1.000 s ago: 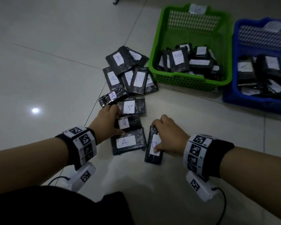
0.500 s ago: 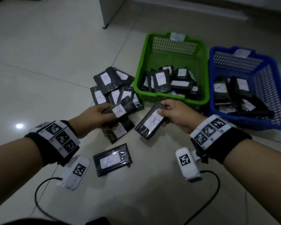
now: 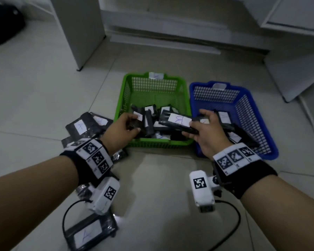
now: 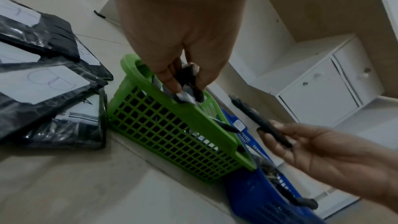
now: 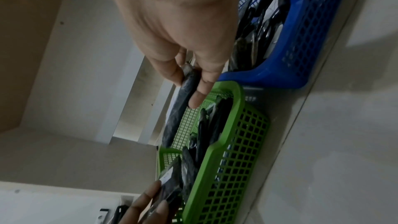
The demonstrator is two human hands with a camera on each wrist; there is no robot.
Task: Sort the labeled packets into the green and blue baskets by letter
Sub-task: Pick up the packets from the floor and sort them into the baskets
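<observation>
Both hands over the baskets, a black packet in each.
Right hand [image 3: 205,131]: fingers pinch the end of packet labeled "B" [image 3: 178,123], held flat above the green basket [image 3: 153,144] near its shared edge with the blue basket [image 3: 268,151]. Left hand [image 3: 122,128]: thumb and fingers pinch a second packet [image 4: 190,81] over the green basket's near-left corner; its label unreadable. Floor pile [image 3: 88,125] left of the green basket shows "A" labels; lone "A" packet [image 3: 88,234] on the floor under the left forearm. Both baskets hold packets.

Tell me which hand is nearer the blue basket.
Right. The right hand holds a B packet at the blue basket's near left corner; the left hand is over the green basket.
</observation>
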